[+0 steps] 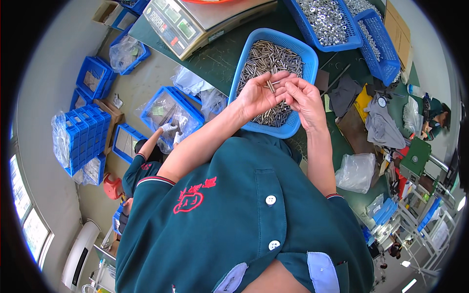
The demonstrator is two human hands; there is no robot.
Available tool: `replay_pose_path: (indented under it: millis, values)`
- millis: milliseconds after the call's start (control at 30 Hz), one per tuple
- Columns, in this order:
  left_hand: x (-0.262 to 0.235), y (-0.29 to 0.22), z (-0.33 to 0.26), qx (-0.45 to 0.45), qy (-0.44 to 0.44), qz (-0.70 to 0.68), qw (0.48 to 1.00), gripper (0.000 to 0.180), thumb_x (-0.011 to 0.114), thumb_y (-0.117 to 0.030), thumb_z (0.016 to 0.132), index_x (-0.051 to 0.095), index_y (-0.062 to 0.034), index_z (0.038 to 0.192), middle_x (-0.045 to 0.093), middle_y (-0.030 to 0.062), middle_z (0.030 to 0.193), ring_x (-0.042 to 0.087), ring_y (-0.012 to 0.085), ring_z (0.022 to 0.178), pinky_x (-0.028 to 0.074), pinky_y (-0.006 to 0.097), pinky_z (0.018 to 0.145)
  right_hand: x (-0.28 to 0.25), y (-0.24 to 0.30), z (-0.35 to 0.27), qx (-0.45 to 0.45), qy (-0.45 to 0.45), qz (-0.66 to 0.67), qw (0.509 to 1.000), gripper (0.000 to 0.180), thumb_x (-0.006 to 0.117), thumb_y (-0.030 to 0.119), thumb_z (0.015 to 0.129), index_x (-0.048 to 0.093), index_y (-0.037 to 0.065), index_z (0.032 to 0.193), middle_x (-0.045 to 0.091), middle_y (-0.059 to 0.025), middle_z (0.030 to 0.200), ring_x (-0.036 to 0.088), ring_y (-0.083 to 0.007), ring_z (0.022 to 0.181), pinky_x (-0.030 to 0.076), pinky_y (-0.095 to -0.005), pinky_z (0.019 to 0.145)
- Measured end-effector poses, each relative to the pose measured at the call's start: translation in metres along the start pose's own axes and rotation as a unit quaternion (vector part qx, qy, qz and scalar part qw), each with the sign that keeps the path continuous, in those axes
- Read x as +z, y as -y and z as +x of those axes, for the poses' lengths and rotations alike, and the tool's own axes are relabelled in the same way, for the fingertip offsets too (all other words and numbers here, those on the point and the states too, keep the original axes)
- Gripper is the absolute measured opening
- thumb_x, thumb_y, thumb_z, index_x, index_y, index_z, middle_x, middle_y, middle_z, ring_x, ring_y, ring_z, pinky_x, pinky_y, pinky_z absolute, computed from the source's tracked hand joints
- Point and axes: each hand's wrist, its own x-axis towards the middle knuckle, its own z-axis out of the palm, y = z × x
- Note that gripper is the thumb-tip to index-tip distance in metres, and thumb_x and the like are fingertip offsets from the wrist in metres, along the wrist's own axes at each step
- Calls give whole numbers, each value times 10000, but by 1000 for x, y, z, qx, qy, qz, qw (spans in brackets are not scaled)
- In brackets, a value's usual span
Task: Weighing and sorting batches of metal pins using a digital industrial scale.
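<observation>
My left hand [261, 95] is palm up, fingers partly curled, cradling a few small brass-coloured metal pins [270, 86]. Against its fingertips my right hand [307, 100] is closed in a pinch; what sits between its thumb and fingers is too small to make out. Both hands are above a blue plastic basket [279, 32] filled with loose metal pins [273, 56], some brassy, some grey.
Behind the basket stands a weighing scale [183, 29]. At the back right are blue baskets of shiny metal parts [325, 22]. Grey cloths [383, 122] and a clear plastic bag [355, 173] lie to the right. A co-worker's gloved hands [170, 128] reach into a blue crate [195, 115] at left.
</observation>
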Motion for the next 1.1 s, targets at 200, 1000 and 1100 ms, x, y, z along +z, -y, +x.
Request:
replay_pose_path:
  millis: [200, 1000, 1100]
  values:
    - [-8, -3, 0, -10, 8, -24, 1000, 458, 241, -250, 955, 381, 67, 1254, 428, 201, 1278, 480, 306, 1106, 413, 414, 929, 7, -2, -1, 2, -4, 6, 1000, 107, 521, 156, 892, 531, 51, 911, 467, 46, 606, 360, 3, 475, 240, -136, 410]
    - [-11, -2, -2, -5, 40, -44, 998, 452, 259, -239, 956, 371, 90, 1245, 414, 229, 1276, 437, 315, 1163, 339, 425, 1015, 5, -6, 1, 9, 9, 22, 1000, 174, 521, 193, 901, 566, 29, 869, 419, 64, 553, 306, 13, 446, 196, -143, 379]
    - [-9, -1, -3, 10, 18, -38, 999, 453, 255, -242, 959, 374, 92, 1240, 418, 231, 1270, 440, 314, 1161, 359, 427, 1000, 2, -6, 2, 18, 19, 19, 999, 187, 509, 203, 908, 565, 29, 868, 418, 62, 551, 296, 10, 440, 197, -147, 378]
